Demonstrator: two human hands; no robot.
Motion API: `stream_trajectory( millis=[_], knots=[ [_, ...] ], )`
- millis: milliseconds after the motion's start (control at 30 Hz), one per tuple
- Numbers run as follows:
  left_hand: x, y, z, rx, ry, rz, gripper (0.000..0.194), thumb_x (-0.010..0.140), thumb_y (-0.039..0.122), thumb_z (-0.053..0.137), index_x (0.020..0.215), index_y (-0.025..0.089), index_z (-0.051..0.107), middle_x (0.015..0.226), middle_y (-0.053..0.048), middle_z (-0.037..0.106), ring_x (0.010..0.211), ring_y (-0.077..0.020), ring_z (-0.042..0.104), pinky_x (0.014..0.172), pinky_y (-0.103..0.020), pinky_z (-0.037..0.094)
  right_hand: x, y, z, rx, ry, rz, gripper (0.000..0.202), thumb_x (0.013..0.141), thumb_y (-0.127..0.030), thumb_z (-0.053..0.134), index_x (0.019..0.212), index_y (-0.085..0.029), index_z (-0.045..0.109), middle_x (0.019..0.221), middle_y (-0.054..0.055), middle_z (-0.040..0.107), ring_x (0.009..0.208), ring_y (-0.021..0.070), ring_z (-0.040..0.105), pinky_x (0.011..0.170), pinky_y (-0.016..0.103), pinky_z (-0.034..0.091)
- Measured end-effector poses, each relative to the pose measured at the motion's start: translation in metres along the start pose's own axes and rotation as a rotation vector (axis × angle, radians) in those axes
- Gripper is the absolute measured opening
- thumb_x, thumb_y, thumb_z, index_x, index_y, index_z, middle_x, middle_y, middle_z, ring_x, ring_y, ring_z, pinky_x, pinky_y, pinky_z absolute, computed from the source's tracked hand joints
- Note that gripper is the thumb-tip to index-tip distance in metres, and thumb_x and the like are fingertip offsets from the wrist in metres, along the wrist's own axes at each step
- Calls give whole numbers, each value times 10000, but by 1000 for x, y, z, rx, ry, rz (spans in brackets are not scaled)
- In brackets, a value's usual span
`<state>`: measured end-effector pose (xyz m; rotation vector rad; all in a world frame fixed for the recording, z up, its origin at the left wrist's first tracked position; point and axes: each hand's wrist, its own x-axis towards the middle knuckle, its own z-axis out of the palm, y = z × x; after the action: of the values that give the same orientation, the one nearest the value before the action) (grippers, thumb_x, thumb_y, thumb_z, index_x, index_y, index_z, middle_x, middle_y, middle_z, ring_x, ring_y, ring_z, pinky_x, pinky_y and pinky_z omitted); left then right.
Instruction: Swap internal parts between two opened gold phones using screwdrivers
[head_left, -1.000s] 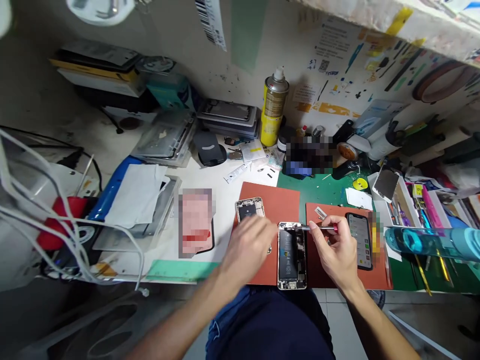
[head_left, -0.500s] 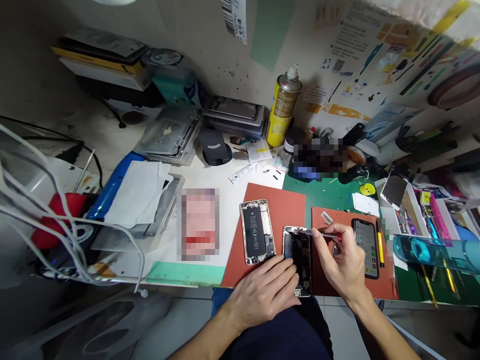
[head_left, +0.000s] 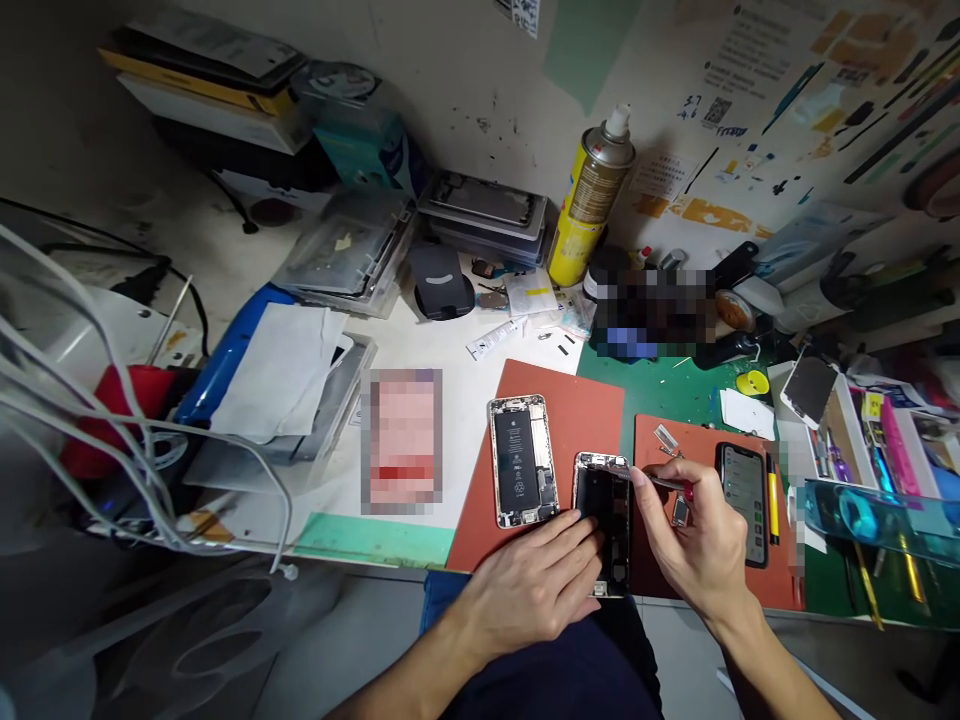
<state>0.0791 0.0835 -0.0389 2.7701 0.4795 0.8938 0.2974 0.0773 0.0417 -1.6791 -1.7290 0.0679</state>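
Two opened phones lie on a reddish-brown mat. The left one shows a black battery and bare inner parts. Over the left edge of the other opened phone rests my left hand, its fingers stretched out and lying flat. My right hand pinches a thin screwdriver-like tool with a red part, its tip near the top right corner of that second phone. To the right of my right hand lies a phone with a lit screen.
A yellow marker lies beside the lit phone. Behind stand a yellow spray can and stacked plastic cases. White cables hang at the left. Trays of tools are at the right, near a blue translucent object.
The view has shifted slightly, so the bench items appear a little further right. Both hands keep nearly the same pose at the second phone.
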Motion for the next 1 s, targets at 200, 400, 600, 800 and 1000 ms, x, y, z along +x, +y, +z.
stream_trajectory(
  millis=[200,400,600,800,1000],
  knots=[
    [-1,1,3,-6,54,1,292,1003,307,788,1166,65,775,1263,-131,817,1270,-284,763,1229,-460,585,1,-1,1,-11,-22,2,117,1057,-219,704,1067,-239,589,822,-5,714,615,151,713,548,257,574],
    [-3,1,6,-28,81,-9,304,1023,280,760,1221,50,764,1269,-115,818,1266,-282,765,1199,-446,609,2,1,5,-10,-45,-11,93,1078,-212,668,1101,-236,581,824,-2,723,662,165,741,567,271,593],
    [-3,1,6,-36,98,-16,295,1009,274,773,1200,50,767,1238,-112,825,1241,-287,775,1186,-457,622,4,1,11,-21,-51,-28,81,1090,-233,655,1096,-250,576,828,-1,716,661,173,731,575,290,603],
    [-3,2,7,-44,91,-23,267,997,282,787,1172,80,775,1212,-115,829,1226,-273,779,1200,-447,611,4,-1,14,4,-84,-27,108,1082,-200,659,1126,-242,571,834,-4,708,645,158,699,590,289,574],
    [-2,2,6,-53,102,-22,264,990,271,794,1149,62,771,1183,-124,828,1209,-281,784,1230,-452,581,4,-1,15,-4,-94,-32,103,1087,-201,655,1115,-241,564,826,-6,688,650,160,692,591,295,569]
  ],
)
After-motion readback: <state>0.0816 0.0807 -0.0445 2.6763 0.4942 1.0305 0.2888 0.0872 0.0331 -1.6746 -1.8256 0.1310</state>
